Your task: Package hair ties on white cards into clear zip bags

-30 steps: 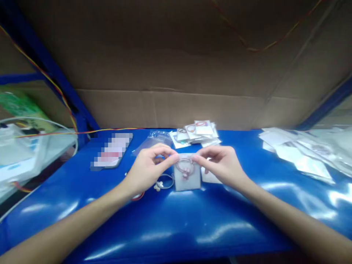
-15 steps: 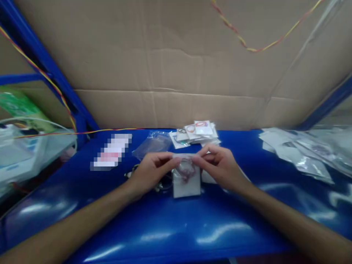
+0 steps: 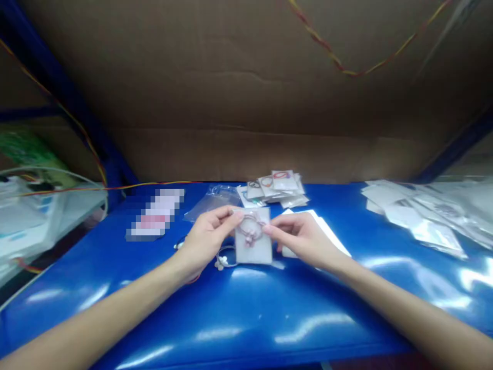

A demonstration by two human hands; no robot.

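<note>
A white card packet [image 3: 254,252], seemingly in a clear sleeve, stands tilted up between my hands. On its front is a pinkish looped band [image 3: 250,236] with a small charm; I cannot tell whether it is a hair tie or a bracelet. My left hand [image 3: 208,236] is closed, thumb and fingers pinching the packet's top left corner. At the upper right edge, my right hand [image 3: 304,234] pinches the packet beside the loop. Another band with pale charms [image 3: 223,261] lies by my left hand. Behind my right hand are blank white cards [image 3: 327,231], partly covered.
A clear plastic bag [image 3: 213,199] and a pile of packed cards [image 3: 275,189] lie at the back of the blue surface [image 3: 246,308]. More clear packets [image 3: 423,216] spread at the right. A blurred-out slip [image 3: 156,216] lies left. Cardboard [image 3: 246,103] stands behind.
The packet has moved slightly up and left, and its loop shows more clearly. My right hand has shifted from its top edge down to its right edge. The view is sharper.
</note>
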